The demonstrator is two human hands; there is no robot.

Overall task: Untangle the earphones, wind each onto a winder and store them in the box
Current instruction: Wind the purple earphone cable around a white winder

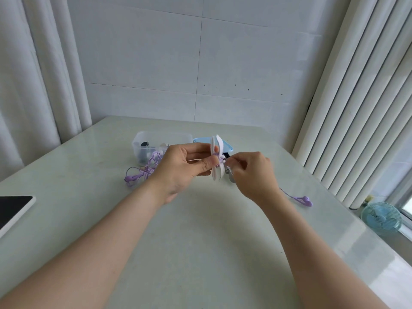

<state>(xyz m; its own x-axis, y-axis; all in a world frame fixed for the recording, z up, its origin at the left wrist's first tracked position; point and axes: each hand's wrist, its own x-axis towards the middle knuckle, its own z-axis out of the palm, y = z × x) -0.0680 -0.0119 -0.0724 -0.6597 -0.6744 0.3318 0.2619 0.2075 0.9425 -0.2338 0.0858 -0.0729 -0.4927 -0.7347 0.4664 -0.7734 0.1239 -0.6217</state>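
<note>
My left hand (185, 166) pinches a white winder (216, 159) upright above the table, with a few turns of purple cord round its middle. My right hand (252, 172) pinches the purple cord just right of the winder. A loose bundle of purple earphone cord (142, 171) lies on the table to the left, with an earbud at its end. Another purple earbud (304, 200) lies on the table to the right, its cord running under my right wrist. The clear plastic box (142, 141) stands behind my left hand and holds dark and white items.
A light blue lid (228, 147) lies behind the winder, beside the box. A small grey object (229, 172) sits partly hidden under my right hand. A tablet (13, 208) lies at the table's left edge. A small blue fan (381, 218) stands past the right edge.
</note>
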